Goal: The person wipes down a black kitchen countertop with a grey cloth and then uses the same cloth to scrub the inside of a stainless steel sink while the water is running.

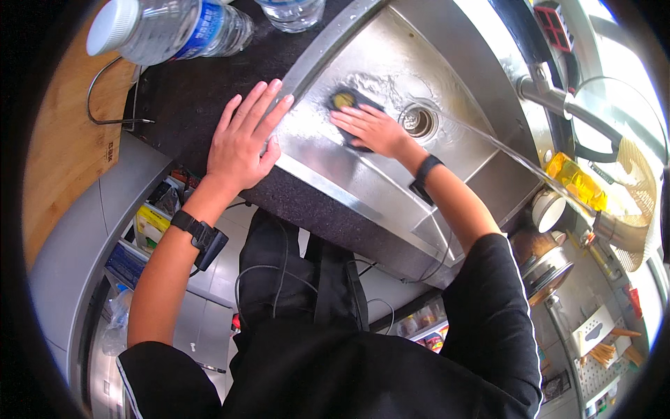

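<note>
My right hand (pixel 373 129) is down in the stainless steel sink (pixel 335 63), pressing a dark cloth or pad (pixel 368 100) against the wet basin floor. A yellow-green round patch shows on the pad beside my fingertips; its exact kind is unclear. Just right of the hand is the round drain (pixel 419 122). A thin stream of water arcs in from the metal tap (pixel 618 230) at the right. My left hand (pixel 241 146) lies flat with fingers spread on the dark countertop (pixel 178 105), fingertips at the sink's left rim, holding nothing.
A clear plastic bottle (pixel 185 31) with a white cap lies at the top left, near another clear bottle (pixel 293 10). A wooden board (pixel 66 153) is at the far left. Right of the sink sit a yellow bottle (pixel 576 180), a white bowl (pixel 548 209) and stacked pots (pixel 548 269).
</note>
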`<state>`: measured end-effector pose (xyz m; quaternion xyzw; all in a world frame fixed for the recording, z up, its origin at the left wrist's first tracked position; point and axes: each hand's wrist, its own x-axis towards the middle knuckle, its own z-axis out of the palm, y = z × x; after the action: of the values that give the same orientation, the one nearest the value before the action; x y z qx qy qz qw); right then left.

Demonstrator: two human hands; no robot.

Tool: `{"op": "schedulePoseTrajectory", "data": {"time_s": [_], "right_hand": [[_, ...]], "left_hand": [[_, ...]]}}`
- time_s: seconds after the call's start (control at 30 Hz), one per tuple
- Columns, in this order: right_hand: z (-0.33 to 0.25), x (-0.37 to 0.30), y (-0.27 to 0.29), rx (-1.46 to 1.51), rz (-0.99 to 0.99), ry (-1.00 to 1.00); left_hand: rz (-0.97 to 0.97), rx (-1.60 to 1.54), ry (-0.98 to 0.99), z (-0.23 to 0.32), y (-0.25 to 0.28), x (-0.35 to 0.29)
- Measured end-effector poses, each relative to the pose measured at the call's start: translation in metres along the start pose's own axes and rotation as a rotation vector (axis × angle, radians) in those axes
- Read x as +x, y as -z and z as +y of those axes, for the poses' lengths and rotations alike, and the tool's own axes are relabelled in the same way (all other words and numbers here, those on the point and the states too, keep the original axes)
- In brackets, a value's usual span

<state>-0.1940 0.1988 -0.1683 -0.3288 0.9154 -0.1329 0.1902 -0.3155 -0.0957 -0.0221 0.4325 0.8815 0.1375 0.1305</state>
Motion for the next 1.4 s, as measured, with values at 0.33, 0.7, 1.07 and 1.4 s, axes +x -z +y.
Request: {"op": "schedulePoseTrajectory", "data": {"time_s": [0.33, 0.7, 1.07, 1.4], "right_hand": [[-0.017, -0.012, -0.024, 0.059, 0.07, -0.038], [-0.022, -0.174, -0.039, 0.039, -0.249, -0.087], [0.016, 0.061, 0.002, 0.128, 0.316, -0.439], [0.061, 0.041, -0.018, 0.165, 0.565, -1.274]], "left_hand": [[0.007, 0.007, -0.029, -0.001, -0.001, 0.001], [0.017, -0.024, 0.009, 0.001, 0.001, -0.002], [0.027, -0.019, 0.004, 0.0, 0.001, -0.001], [0.018, -0.007, 0.001, 0.001, -0.001, 0.0]]}}
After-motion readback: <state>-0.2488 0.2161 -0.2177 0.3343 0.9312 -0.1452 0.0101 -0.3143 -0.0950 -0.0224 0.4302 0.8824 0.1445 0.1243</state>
